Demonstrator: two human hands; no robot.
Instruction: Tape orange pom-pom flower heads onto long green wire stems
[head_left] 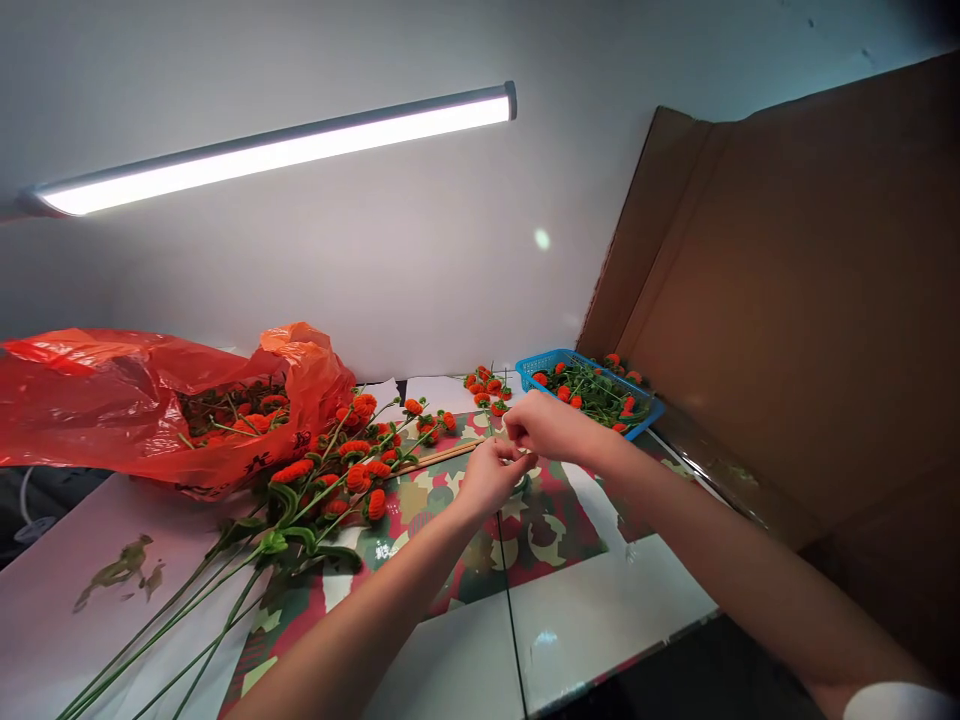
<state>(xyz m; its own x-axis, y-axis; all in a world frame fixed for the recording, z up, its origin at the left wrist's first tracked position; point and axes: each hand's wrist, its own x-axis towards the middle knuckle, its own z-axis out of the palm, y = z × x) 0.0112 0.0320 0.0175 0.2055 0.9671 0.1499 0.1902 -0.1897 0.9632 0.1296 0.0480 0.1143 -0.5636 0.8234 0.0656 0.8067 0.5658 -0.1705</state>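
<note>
Over the patterned table covering (547,540), my left hand (491,475) and my right hand (555,425) meet with their fingertips close together. Both are closed in a pinch. Whatever lies between the fingers is too small or hidden to name. A pair of thin wooden sticks (442,456) runs from my left hand toward the flowers; I cannot tell if the hand touches them. To the left lie long-stemmed orange artificial flowers (358,477) with fuzzy heads and green leaves. Behind my hands is a small cluster of orange flower heads (484,385).
A red plastic bag (150,400) holding more orange flowers lies at the left. The blue basket (536,365) at the back right contains flowers and green stems. A large cardboard sheet (787,300) leans on the right. A tube lamp (300,145) shines above.
</note>
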